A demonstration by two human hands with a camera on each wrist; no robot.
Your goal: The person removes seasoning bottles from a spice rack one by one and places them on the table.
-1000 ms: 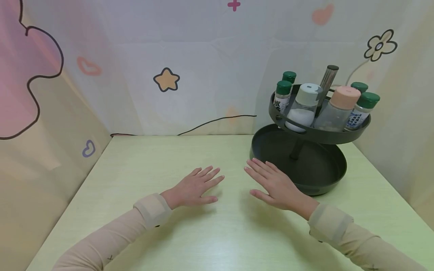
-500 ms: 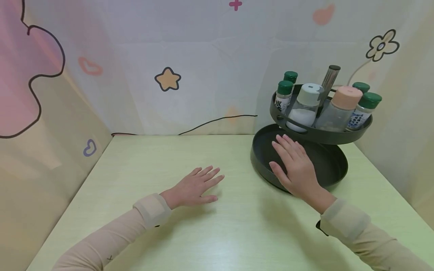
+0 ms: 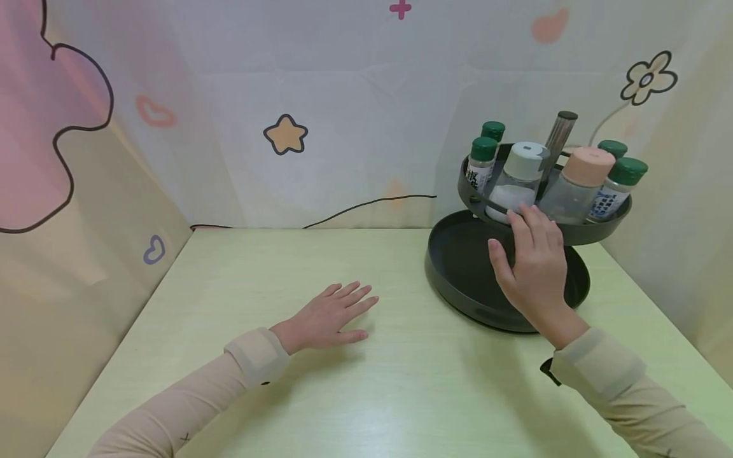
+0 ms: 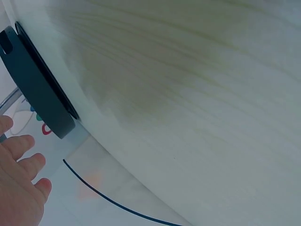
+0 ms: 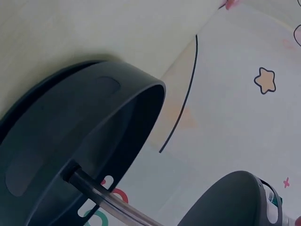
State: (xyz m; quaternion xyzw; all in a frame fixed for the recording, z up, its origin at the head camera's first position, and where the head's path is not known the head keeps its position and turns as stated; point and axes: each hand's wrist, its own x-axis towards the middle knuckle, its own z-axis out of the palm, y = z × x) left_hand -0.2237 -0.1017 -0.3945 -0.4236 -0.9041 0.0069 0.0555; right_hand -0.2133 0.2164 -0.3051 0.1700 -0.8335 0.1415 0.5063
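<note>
My right hand [image 3: 535,267] is raised in front of the upper tier [image 3: 595,233] of a dark two-tier spice rack. Its fingertips overlap the tier's front rim, right by a clear jar of white contents with a pale cap [image 3: 525,162]. The thumb points up, apart from the fingers. In the right wrist view, only a bit of fingertip shows at the bottom right edge, near the upper tier [image 5: 230,202]. My left hand [image 3: 321,321] is held over the table with fingers spread, holding nothing; its fingers [image 4: 33,165] also show in the left wrist view.
The rack's lower tier [image 3: 464,305] stands at the table's back right, with a metal post [image 3: 558,137] rising above it. Beside the pale-capped jar are a pink-capped jar [image 3: 586,166] and several green-capped spice bottles [image 3: 615,187]. A patterned curtain [image 3: 355,127] hangs behind the table [image 3: 258,267].
My right hand has moved up and to the right, from beside the lower tier to the upper tier's front rim. The left hand has stayed in place.
</note>
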